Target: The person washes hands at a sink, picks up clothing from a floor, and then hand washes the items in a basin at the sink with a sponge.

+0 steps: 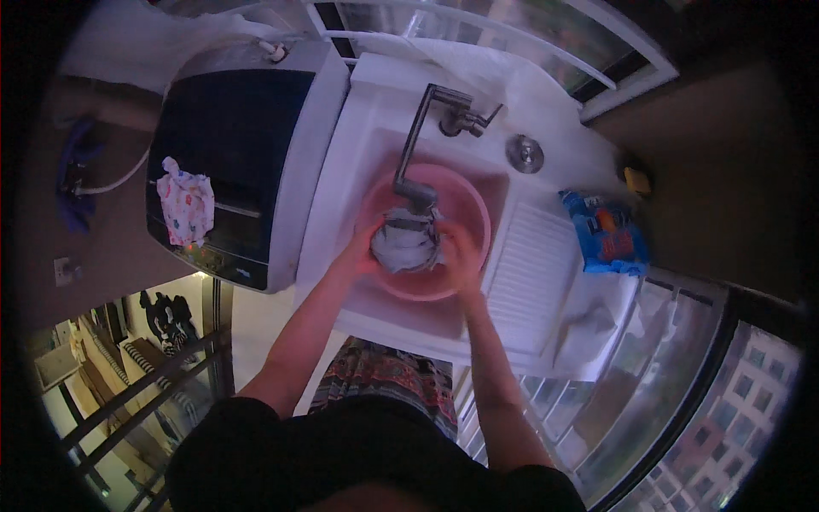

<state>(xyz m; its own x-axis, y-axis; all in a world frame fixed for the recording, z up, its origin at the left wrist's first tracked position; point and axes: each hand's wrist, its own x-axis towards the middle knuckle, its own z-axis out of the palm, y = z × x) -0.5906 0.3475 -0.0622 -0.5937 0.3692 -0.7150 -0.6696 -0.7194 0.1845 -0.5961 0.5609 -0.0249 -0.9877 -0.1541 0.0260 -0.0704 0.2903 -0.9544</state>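
A bunched grey cloth [401, 243] is held between both my hands inside a pink plastic basin [414, 288], which sits in a white sink [337, 269]. My left hand [365, 247] grips the cloth's left side with curled fingers. My right hand [455, 252] grips its right side. Just above the cloth, the angled spout of a dark metal tap [416, 188] reaches over the basin; I cannot tell whether water is running.
Left of the sink stands a washing machine [235, 111] with a floral cloth [186, 209] on its lid. A blue package [601, 235] lies right of the ribbed washboard [533, 273]. A round metal drain fitting [525, 154] and a yellow bar [636, 179] lie behind. Railed windows [478, 34] border the back.
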